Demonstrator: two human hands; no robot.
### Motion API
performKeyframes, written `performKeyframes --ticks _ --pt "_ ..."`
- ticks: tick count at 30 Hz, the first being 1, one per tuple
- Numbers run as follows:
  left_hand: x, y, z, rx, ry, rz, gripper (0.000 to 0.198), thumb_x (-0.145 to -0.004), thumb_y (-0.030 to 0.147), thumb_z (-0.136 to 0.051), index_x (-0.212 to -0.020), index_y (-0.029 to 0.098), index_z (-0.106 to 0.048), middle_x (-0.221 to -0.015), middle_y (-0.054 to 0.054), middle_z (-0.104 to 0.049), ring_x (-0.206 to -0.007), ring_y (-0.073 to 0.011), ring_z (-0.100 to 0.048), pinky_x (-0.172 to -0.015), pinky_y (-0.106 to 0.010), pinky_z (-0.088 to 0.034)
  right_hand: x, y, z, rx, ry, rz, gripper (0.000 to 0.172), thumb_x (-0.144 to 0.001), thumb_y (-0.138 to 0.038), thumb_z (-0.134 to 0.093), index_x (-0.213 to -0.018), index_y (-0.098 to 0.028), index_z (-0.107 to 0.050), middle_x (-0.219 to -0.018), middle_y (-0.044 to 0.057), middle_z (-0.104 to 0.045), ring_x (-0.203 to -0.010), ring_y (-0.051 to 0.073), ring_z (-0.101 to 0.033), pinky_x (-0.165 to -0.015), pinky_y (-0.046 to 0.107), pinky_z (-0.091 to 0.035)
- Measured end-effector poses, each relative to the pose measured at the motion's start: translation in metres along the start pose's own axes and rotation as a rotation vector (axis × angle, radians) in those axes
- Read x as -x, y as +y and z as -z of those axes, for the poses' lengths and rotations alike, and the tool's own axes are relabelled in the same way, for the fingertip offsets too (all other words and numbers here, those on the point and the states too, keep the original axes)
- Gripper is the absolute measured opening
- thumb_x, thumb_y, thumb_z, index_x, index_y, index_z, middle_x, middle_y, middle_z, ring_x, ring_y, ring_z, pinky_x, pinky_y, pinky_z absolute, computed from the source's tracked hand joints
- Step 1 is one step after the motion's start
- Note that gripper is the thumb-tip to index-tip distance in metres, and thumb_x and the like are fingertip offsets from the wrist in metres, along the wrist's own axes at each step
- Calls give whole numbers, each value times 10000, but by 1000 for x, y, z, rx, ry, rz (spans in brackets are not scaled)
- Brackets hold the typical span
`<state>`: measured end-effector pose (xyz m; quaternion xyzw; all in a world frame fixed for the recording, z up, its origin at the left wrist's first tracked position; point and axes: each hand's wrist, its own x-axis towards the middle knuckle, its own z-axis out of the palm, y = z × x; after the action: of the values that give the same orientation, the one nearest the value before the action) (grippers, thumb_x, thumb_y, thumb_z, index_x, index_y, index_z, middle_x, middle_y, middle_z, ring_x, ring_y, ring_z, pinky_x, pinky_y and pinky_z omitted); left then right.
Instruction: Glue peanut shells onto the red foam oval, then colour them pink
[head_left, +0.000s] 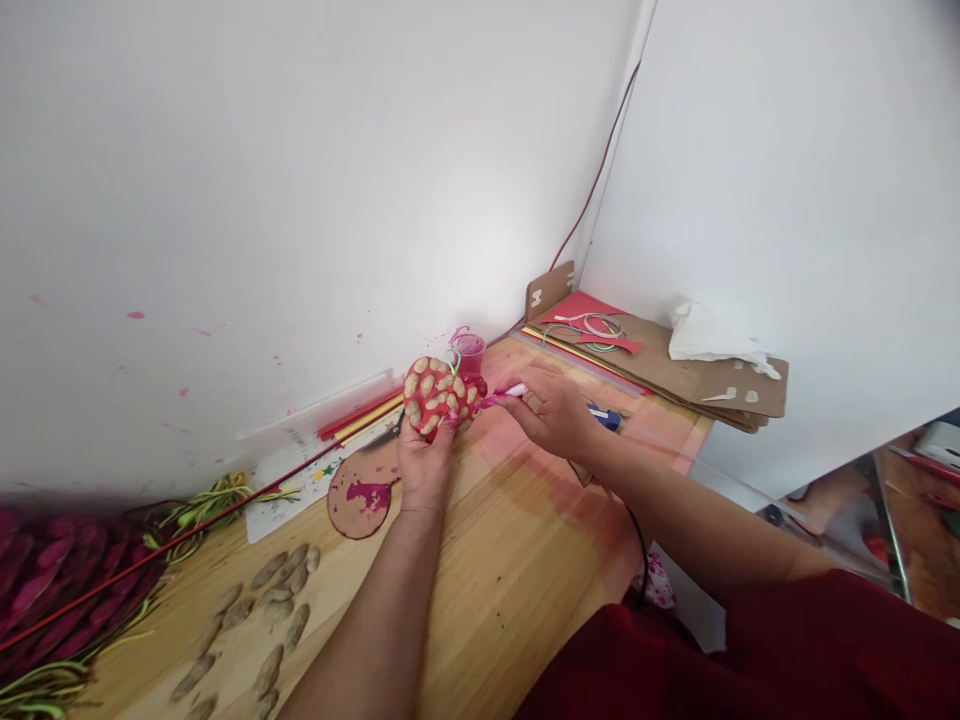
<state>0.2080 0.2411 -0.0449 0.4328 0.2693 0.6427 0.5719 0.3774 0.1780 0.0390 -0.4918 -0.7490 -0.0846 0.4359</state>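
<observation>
My left hand [426, 470] grips a red rounded piece [431, 408] covered with peanuts, holding it up off the table; a thin green loop stands at its top. Pink paint marks my left thumb. In the fingers of my right hand [551, 410] is a slim white paintbrush [511, 391] smeared with pink, its tip pointing left at the right edge of the peanut-covered piece. Whether the tip touches it I cannot tell. Just behind stands a clear cup [469, 352] with pink paint on it.
Loose peanuts [274, 600] lie at the front left, near a brown disc [352, 495] with pink paint. Folded cardboard [667, 370] at the right bears cords [600, 325] and white tissue [712, 335]. A red cord [225, 505] crosses the left side. White walls bound the table.
</observation>
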Motion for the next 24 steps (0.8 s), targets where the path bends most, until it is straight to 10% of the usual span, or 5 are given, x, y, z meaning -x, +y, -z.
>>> performKeyframes --ticks 24 --pt "1 3 -2 -70 -33 -39 473 -731 338 -828 -1140 194 -639 -1175 -104 -729 -1077 -210 -690 -1020 -364 -500 5 -4 -5 74 -85 66 104 -970 -292 -580 -903 -220 -612 -885 67 -730 -880 246 -610 -827 394 -405"
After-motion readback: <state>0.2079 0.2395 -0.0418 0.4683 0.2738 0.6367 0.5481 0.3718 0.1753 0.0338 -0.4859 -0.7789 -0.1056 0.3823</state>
